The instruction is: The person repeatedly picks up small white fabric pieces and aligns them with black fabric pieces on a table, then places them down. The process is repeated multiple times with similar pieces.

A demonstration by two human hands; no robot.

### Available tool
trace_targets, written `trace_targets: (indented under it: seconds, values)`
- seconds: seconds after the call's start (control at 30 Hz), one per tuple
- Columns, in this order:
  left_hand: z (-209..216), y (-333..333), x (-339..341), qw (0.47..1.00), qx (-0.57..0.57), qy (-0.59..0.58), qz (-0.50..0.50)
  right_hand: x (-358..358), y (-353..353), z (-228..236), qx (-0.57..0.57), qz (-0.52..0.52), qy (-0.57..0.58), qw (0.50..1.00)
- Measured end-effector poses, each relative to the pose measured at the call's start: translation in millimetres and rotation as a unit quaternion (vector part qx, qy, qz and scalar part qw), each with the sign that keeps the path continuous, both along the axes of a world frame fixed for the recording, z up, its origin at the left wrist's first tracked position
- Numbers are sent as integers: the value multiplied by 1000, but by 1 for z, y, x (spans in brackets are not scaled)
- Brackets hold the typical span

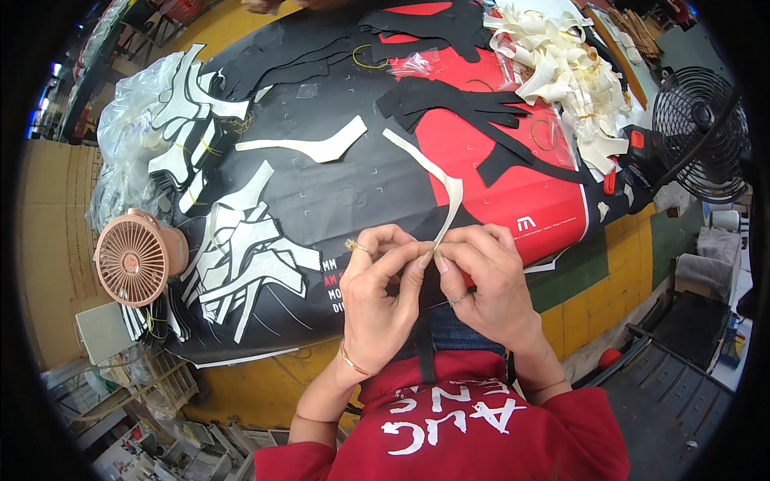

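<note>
A curved cream-white cut piece (451, 191), fabric or foam by its look, reaches from my fingertips away over the table covering. Its near end is pinched between the fingers of my left hand (377, 289) and my right hand (491, 276), which meet there. What exactly the fingertips grip is partly hidden. Beyond my left hand lies a similar white piece (321, 148), flat and alone. To the left, a loose heap of white, dark-edged pieces (249, 256) overlaps in several directions.
More white pieces (188, 120) are stacked at the far left by a plastic bag (128, 128). A pink fan (140, 256) stands left, a black fan (702, 120) right. Black cut pieces (457, 104) lie farther back, with cream scraps (553, 64) at the far right.
</note>
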State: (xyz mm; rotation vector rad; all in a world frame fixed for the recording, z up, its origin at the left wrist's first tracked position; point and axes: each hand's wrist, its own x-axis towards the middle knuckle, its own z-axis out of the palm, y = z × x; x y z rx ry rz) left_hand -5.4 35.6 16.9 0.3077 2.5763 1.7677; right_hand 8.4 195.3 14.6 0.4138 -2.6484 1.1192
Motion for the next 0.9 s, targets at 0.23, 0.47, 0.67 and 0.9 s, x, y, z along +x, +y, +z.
trace_targets:
  seconds: [0.23,0.47,0.67,0.9]
  values:
    - [0,1,0,1000,-4,-13,-2,0,1,0,2,4,-10,1000]
    - [-1,0,-1,1000,1,10,-8,1,3,2,3,7,-22,1000]
    - [-1,1,1,1000,0,0,-7,-1,3,1,-10,1,-11,1000]
    - [-1,5,-1,1000,-12,19,0,-4,4,-2,4,-7,16,1000]
